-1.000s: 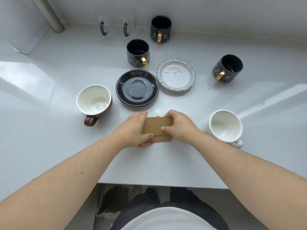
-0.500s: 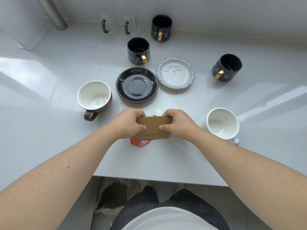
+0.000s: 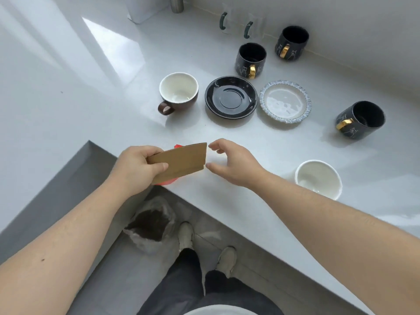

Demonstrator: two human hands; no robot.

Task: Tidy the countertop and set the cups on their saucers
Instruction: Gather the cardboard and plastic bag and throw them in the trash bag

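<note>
My left hand grips a flat brown cardboard sleeve with a red wrapper tucked under it, held at the counter's front edge. My right hand hovers just right of the sleeve, fingers apart, holding nothing. On the white counter stand a brown cup with a white inside, a black saucer, a blue-rimmed white saucer and a white cup. Three black mugs with gold handles sit behind: one by the black saucer, one at the wall, one tilted at the right.
Two clear glasses with green handles stand against the back wall. A bag-lined bin sits on the floor below the counter edge, beside my feet. A steel post rises at the far back.
My right hand has let go of the cardboard sleeve and opened. My left hand carried sleeve and wrapper leftward to the counter edge, and the view swung left.
</note>
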